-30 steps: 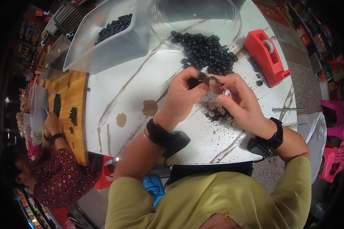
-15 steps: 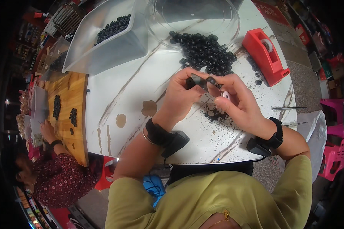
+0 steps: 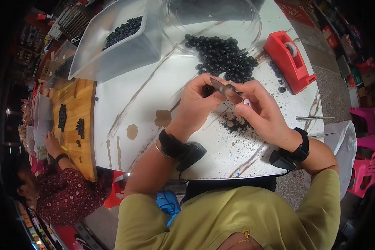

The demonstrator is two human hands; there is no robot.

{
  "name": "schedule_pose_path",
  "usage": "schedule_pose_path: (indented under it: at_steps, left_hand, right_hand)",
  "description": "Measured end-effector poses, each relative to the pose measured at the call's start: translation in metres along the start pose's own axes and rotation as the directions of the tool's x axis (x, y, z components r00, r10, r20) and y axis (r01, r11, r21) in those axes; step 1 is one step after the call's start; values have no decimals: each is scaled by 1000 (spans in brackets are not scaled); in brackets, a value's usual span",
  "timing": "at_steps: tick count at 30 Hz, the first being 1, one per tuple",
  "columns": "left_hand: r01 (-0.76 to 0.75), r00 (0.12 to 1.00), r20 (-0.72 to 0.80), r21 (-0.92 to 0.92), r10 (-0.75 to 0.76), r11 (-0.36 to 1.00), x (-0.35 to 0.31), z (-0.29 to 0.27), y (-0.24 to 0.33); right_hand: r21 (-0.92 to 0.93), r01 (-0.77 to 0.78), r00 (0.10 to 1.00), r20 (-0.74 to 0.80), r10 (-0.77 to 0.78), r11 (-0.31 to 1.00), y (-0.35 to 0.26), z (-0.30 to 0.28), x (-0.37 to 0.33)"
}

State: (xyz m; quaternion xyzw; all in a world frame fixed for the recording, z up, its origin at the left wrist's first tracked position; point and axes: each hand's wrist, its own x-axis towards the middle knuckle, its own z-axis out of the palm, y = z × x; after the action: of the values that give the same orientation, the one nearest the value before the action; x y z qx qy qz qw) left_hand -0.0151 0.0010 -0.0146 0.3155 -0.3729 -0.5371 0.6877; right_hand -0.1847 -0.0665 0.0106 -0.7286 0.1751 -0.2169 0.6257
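Observation:
My left hand (image 3: pixel 199 103) is closed on a black bead (image 3: pixel 207 89), which its fingers partly hide. My right hand (image 3: pixel 260 110) grips a small knife (image 3: pixel 235 97) by its pale handle, most of which lies inside the fingers. The blade points left across the gap between my hands, close to the left thumb. Another small dark round piece (image 3: pixel 230 88) shows against the blade near my right fingertips; I cannot tell which hand steadies it. Just beyond my hands lies a heap of black beads (image 3: pixel 225 56). Below them, dark crumbs (image 3: pixel 235 124) are scattered over the white table (image 3: pixel 141 104).
A clear plastic tub (image 3: pixel 129 62) with black beads stands at the far left, beside a round transparent lid (image 3: pixel 210 25). To the right are a red tape dispenser (image 3: pixel 287 62) and a thin metal tool (image 3: pixel 315 118). Another person's hand (image 3: pixel 52 145) works at a wooden board (image 3: pixel 77 108).
The knife blade has turned and now extends farther toward my left fingers. Both my hands stay almost in place. At the left, the other person's hand shifts slightly, and a yellow thing shows beside it.

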Motion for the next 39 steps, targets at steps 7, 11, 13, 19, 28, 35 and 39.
schedule_pose_path:
  at_steps: [7, 11, 13, 19, 28, 35, 39]
  left_hand:
    - [270, 963, 52, -220, -265, 937, 2, 4, 9]
    - [328, 939, 43, -410, -341, 851, 7, 9, 15]
    - [350, 929, 18, -365, -369, 863, 10, 10, 16]
    - [198, 973, -15, 573, -231, 795, 22, 1, 3]
    - [-31, 971, 33, 999, -235, 14, 17, 23, 5]
    - [43, 974, 111, 765, -198, 643, 14, 2, 3]
    - [388, 921, 53, -26, -387, 921, 10, 10, 23]
  right_hand:
    - [119, 51, 997, -61, -44, 992, -2, 2, 4]
    - [134, -12, 989, -143, 31, 991, -5, -5, 7]
    - [127, 7, 984, -177, 15, 992, -5, -3, 8]
    - [142, 52, 981, -190, -24, 988, -3, -2, 8]
    - [153, 56, 986, -166, -30, 987, -3, -2, 8]
    - [183, 48, 984, -176, -16, 982, -2, -2, 9]
    - [148, 14, 987, -160, 9, 989, -1, -3, 9]
